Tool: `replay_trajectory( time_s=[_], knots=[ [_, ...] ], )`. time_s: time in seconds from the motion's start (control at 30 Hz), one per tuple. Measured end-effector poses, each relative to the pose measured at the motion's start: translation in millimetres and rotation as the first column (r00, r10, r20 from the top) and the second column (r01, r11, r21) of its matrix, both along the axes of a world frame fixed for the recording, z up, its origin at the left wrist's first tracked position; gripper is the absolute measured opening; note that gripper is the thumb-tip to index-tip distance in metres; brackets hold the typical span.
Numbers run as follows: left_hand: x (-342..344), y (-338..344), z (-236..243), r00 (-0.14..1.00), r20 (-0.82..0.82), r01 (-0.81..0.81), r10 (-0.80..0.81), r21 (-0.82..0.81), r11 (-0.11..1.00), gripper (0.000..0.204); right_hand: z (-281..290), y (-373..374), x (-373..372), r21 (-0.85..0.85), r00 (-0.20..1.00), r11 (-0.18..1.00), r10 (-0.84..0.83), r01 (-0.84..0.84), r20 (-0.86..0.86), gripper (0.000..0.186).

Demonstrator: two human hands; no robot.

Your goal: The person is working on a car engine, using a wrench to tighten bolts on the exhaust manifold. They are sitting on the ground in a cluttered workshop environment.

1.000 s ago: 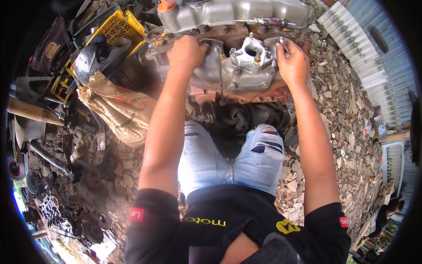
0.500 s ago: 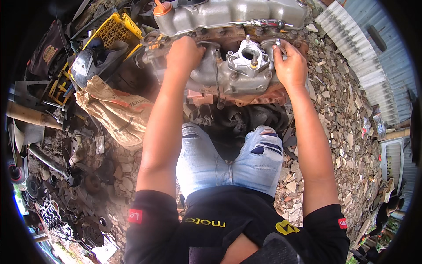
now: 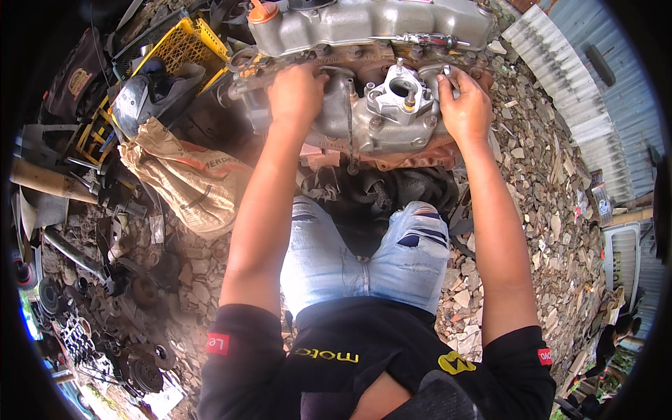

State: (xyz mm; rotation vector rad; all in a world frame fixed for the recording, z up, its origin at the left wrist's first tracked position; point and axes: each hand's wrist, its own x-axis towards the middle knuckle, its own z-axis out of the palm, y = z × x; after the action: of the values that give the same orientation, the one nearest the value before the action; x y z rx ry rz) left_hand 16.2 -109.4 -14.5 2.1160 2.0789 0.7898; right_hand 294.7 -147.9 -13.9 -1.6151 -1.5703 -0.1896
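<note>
A grey metal engine manifold (image 3: 336, 126) lies against the engine block in front of me, with a pale carburettor flange (image 3: 380, 99) standing on its middle. My left hand (image 3: 297, 96) is closed over the manifold's left end, its fingertips curled under and out of sight; whatever it grips there is hidden. Over the manifold's right end, my right hand (image 3: 465, 106) pinches a small shiny metal piece (image 3: 448, 71) between thumb and fingers. Its exact kind is too small to tell. A thin upright rod (image 3: 351, 126) crosses the manifold's front between my hands.
Beyond the manifold runs a silver valve cover (image 3: 378, 28) with an orange cap (image 3: 263, 11); a screwdriver (image 3: 430, 40) rests along its near edge. To the left are a yellow crate (image 3: 185, 49), a tan sack (image 3: 185, 175) and scattered metal parts (image 3: 143, 371). Broken stones (image 3: 539, 210) cover the ground at right.
The whole scene has shifted slightly in the picture. Both hands keep their places on the manifold, and the small metal piece stays in my right fingers.
</note>
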Motion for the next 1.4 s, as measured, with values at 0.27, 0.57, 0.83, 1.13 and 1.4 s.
replay_trajectory(
  time_s=[0.27, 0.57, 0.83, 1.13, 1.4],
  knots=[
    [-3.3, 4.2, 9.5, 0.998, 0.054, -0.035, 0.041, -0.115, 0.993, 0.029, -0.9, 0.4, 0.3, 0.003, 1.000, 1.000, 0.004, -0.004, -0.010, 0.028],
    [6.6, -1.5, 13.5, 0.990, -0.001, -0.142, 0.144, -0.167, 0.976, 0.027, -0.2, -1.1, -0.5, 0.008, 1.000, 1.000, 0.001, -0.001, -0.008, 0.031],
    [11.3, 0.8, 5.0, 0.987, 0.007, -0.156, 0.159, -0.157, 0.975, 0.028, 0.9, -1.8, -1.3, -0.030, 1.000, 0.999, -0.024, 0.024, 0.005, 0.031],
    [12.1, -2.7, 10.7, 0.980, 0.028, -0.190, 0.197, -0.161, 0.969, 0.029, 1.2, -2.5, -1.9, -0.052, 0.999, 0.998, -0.034, 0.034, 0.009, 0.026],
    [12.0, -2.6, 11.2, 0.980, 0.015, -0.191, 0.199, -0.206, 0.960, 0.032, 1.1, -2.3, -2.0, -0.027, 0.999, 0.999, -0.029, 0.030, 0.014, 0.031]
  ],
)
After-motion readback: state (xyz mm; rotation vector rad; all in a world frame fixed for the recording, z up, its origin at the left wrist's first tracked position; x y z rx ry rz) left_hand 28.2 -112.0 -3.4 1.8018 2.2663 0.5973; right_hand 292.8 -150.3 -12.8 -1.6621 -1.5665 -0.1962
